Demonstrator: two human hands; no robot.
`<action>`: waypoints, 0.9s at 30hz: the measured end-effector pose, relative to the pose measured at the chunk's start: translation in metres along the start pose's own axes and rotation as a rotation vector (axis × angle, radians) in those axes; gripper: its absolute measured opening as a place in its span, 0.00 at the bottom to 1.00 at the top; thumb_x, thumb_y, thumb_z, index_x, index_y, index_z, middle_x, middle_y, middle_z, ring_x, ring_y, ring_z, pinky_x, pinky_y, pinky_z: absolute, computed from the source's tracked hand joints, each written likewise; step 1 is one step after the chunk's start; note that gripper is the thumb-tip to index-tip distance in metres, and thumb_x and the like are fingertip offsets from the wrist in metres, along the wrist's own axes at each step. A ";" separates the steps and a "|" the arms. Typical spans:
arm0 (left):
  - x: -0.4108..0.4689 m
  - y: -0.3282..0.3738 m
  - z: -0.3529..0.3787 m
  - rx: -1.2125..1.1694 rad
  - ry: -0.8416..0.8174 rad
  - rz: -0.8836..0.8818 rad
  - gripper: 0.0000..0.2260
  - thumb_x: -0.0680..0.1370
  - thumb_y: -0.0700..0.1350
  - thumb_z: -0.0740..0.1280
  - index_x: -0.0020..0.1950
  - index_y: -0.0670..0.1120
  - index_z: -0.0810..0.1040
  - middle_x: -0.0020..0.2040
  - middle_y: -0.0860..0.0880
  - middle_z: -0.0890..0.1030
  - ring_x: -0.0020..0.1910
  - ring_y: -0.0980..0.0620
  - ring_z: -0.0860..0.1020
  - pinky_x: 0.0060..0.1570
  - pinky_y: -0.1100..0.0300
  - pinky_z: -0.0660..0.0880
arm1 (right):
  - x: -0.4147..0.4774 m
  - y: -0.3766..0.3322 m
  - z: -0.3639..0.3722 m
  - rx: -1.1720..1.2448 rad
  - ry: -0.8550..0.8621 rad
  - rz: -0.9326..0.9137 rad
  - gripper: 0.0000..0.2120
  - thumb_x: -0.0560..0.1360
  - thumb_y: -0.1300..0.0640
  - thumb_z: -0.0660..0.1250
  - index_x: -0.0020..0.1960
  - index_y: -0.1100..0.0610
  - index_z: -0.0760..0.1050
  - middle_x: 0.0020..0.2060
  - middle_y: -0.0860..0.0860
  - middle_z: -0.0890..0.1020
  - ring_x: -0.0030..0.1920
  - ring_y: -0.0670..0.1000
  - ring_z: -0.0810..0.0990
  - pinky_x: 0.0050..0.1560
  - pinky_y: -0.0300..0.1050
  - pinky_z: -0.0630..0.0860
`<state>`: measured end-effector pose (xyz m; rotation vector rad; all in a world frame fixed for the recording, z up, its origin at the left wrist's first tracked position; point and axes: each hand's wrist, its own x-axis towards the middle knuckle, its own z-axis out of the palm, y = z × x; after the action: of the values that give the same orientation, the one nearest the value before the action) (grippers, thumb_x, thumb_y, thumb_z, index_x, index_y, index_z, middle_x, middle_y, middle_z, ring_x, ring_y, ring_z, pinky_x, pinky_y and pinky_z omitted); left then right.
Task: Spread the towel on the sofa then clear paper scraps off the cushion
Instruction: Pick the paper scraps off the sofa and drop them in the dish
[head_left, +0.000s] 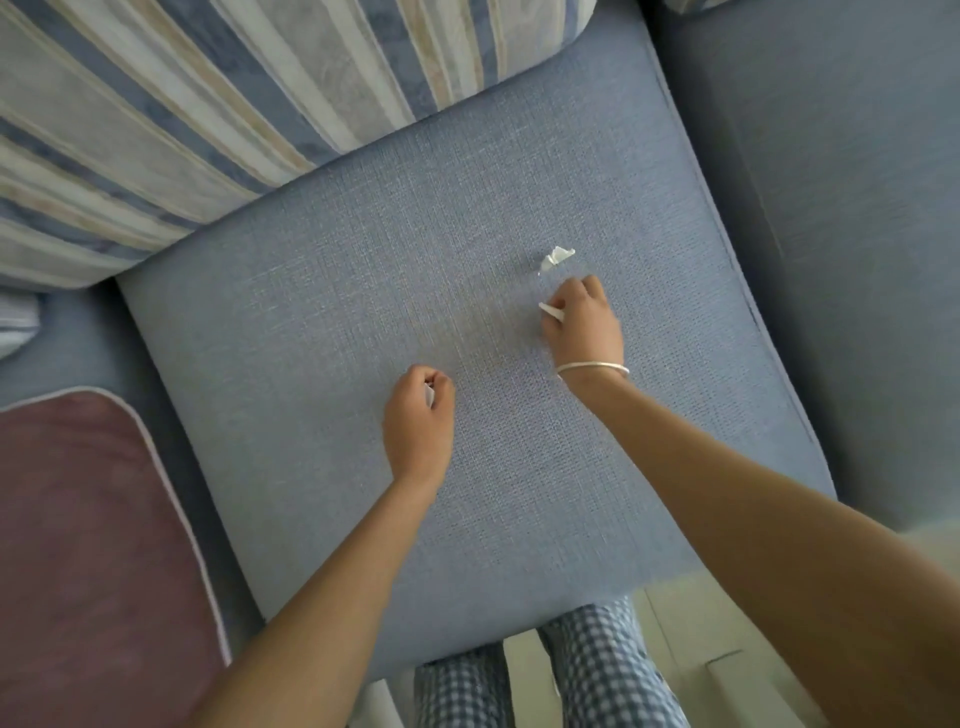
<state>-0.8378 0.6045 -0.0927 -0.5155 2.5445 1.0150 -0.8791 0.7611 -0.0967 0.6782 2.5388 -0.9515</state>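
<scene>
- Checked trousers (597, 670) nearest; our left grip (420, 415) curls round a white bit (429, 395).
- Our right grip (582, 322) pinches a torn scrap (549, 310); a loose scrap (557, 257) lies beyond, on the cushion (311, 312).
- Featherlight, flimsy, we judge: nip its raised edge.

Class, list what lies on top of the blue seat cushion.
One loose paper scrap. The right hand pinches a second scrap, the left hand grips something white. Any scraps beneath the hands are hidden.

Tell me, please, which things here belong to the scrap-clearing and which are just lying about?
Job: blue seat cushion; loose paper scrap; right hand pinching a second scrap; left hand curled round a third scrap.
Lying about: striped cushion; maroon cushion.
</scene>
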 end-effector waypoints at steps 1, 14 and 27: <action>-0.006 -0.002 -0.001 0.000 -0.018 -0.007 0.08 0.78 0.42 0.59 0.40 0.44 0.70 0.30 0.53 0.67 0.29 0.54 0.65 0.29 0.64 0.62 | -0.003 0.000 -0.001 0.016 0.003 0.009 0.09 0.77 0.60 0.59 0.53 0.64 0.72 0.55 0.59 0.73 0.43 0.58 0.75 0.39 0.45 0.67; -0.032 -0.012 -0.039 0.067 -0.028 0.103 0.09 0.78 0.42 0.60 0.38 0.44 0.70 0.29 0.53 0.67 0.28 0.54 0.64 0.30 0.59 0.61 | 0.033 -0.011 -0.012 -0.014 -0.131 -0.031 0.18 0.77 0.60 0.60 0.66 0.59 0.65 0.63 0.62 0.72 0.60 0.62 0.75 0.58 0.50 0.72; -0.038 0.006 -0.079 0.082 0.011 0.048 0.08 0.77 0.41 0.59 0.38 0.43 0.70 0.30 0.49 0.69 0.30 0.51 0.67 0.32 0.57 0.63 | -0.021 -0.031 -0.040 0.163 -0.080 0.111 0.10 0.76 0.62 0.60 0.55 0.64 0.74 0.53 0.62 0.81 0.53 0.61 0.81 0.56 0.52 0.77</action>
<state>-0.8219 0.5607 -0.0182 -0.4398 2.6071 0.9217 -0.8848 0.7607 -0.0423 0.8022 2.3462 -1.1310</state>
